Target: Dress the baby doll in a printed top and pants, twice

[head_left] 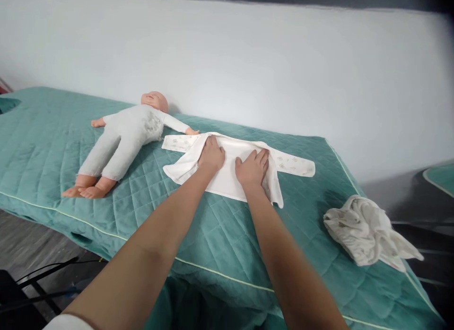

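Note:
A small white baby shirt (230, 152) lies spread out with its front panels folded apart and its lightly printed sleeves stretched to both sides. My left hand (212, 155) rests on the inside of the shirt, against the left panel, its fingers pointing to the collar. Against the right panel lies my right hand (252, 168), palm down with thumb and fingers apart. Part of its outer edge is hidden by the cloth. Left of the shirt a baby doll (131, 131) with a white cloth body lies on its back, one hand close to the left sleeve.
A green quilted cover (220, 235) spreads over the bed under everything. Near its right edge sits a crumpled white cloth bundle (365, 230). A pale wall (248, 70) borders the far side. A black stand (42, 292) is on the floor at lower left.

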Demonstrator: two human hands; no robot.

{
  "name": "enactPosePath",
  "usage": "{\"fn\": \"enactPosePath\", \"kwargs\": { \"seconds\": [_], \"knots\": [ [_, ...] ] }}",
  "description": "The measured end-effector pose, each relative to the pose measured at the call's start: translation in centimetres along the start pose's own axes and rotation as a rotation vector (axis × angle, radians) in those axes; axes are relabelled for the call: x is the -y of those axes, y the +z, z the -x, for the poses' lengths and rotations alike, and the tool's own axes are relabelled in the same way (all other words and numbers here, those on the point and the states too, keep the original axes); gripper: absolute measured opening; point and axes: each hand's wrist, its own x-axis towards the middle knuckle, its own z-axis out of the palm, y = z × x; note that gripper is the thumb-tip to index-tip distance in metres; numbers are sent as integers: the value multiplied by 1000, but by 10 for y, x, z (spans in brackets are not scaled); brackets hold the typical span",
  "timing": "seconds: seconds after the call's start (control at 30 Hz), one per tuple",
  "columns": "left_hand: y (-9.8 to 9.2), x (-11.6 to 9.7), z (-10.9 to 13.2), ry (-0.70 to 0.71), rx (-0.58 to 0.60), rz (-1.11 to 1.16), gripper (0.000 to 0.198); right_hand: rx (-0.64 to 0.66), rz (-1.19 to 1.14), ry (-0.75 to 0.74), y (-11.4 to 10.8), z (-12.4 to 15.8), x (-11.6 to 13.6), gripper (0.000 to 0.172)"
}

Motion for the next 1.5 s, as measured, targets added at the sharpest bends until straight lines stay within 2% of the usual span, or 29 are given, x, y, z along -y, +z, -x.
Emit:
{"fn": "enactPosePath", "kwargs": {
  "seconds": [0.1,0.2,0.5,0.67,0.8,0.93,1.1,1.27,1.5],
  "knots": [
    [2,0,0,1,-40,34,61,-59,-20,-38,0,0,-1,67],
    [4,1,-3,7,-53,57,64,-52,-50,-72,0,0,-1,69],
    [7,5,-15,23,-65,71,67,-134,-135,-15,0,-9,-11,70],
    [5,6,-14,3,-29,55,69,-189,-98,-24,-2,-11,-11,55],
    [2,4,-13,16,-28,23,65,-97,-83,-24,-2,-14,-10,39],
    [0,1,-13,3,13,-85,50,42,-124,-65,1,-19,-11,39],
    [0,-1,-14,8,22,-155,43,62,-116,-81,4,-20,-9,41],
    [0,1,-13,2,-34,-93,40,53,-103,-28,2,-21,-6,42],
    [1,1,-13,14,-38,-88,34,34,-136,-5,3,-23,-8,48]
  ]
}}
